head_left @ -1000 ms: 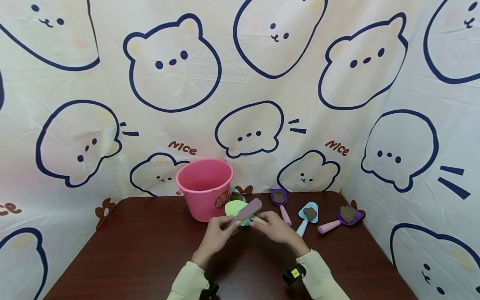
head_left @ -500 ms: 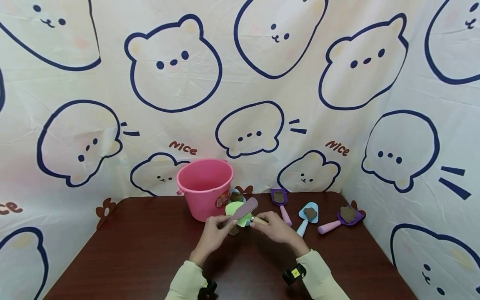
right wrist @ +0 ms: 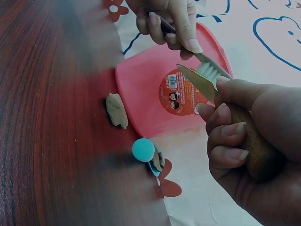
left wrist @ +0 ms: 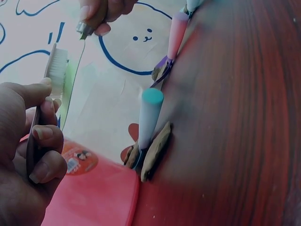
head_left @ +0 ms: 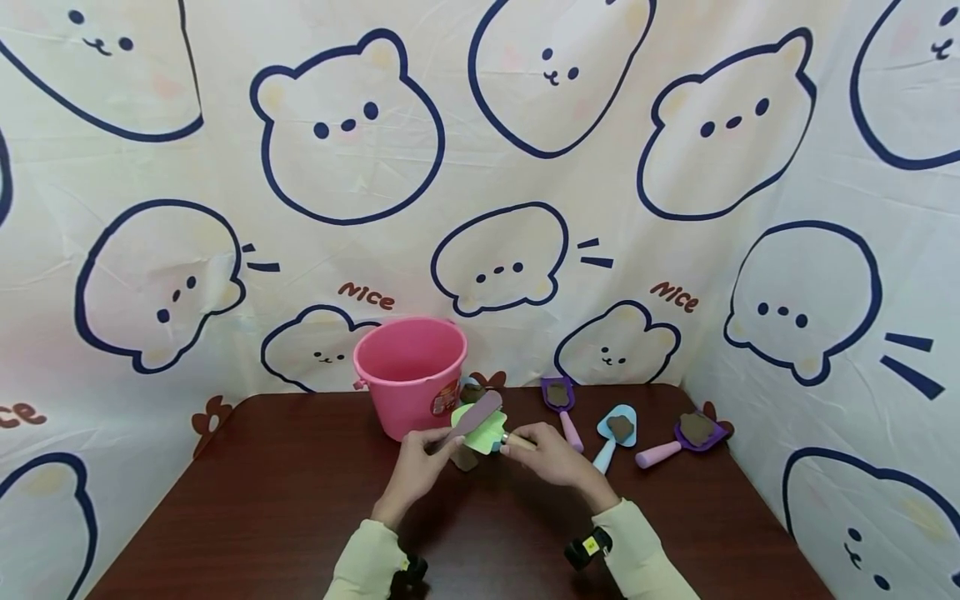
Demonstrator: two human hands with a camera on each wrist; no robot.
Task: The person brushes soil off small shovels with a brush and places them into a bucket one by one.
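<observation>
My left hand [head_left: 420, 468] grips a brush [head_left: 480, 412] with a mauve back; its white bristles [left wrist: 58, 70] show in the left wrist view. Opposite it, my right hand [head_left: 558, 457] holds a small trowel [head_left: 487, 435] by its wooden handle [right wrist: 256, 141]. The trowel's green blade [right wrist: 200, 84] points towards the left hand, and the bristles lie against its face. Both tools are above the table. On the table below them lies a brown, clay-like lump [head_left: 465, 458], partly covered by the hands in the head view.
A pink bucket [head_left: 408, 396] stands behind the left hand. Beside it is a blue shovel [right wrist: 143, 149], mostly hidden in the head view. Two purple shovels [head_left: 557, 392] [head_left: 701, 429] and a light blue shovel [head_left: 617, 427], each bearing a brown lump, lie to the right. Patterned cloth hangs behind the table.
My left hand has drawn the brush a little left and towards me across the trowel's blade, uncovering more green. The right hand stays nearly in place.
</observation>
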